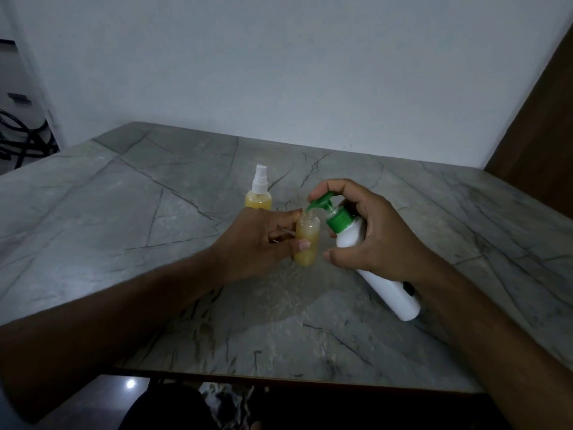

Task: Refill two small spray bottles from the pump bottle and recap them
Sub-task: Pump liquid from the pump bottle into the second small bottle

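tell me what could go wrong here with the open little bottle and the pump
1. The green pump nozzle sits right at the narrow open neck of the small clear bottle of yellow liquid; a slight drift could send liquid down the side onto the grey marble table.
2. The bottle looks nearly full, so more pumping may overflow it.
3. The tilted white pump bottle is held in the right hand alone and could slip.
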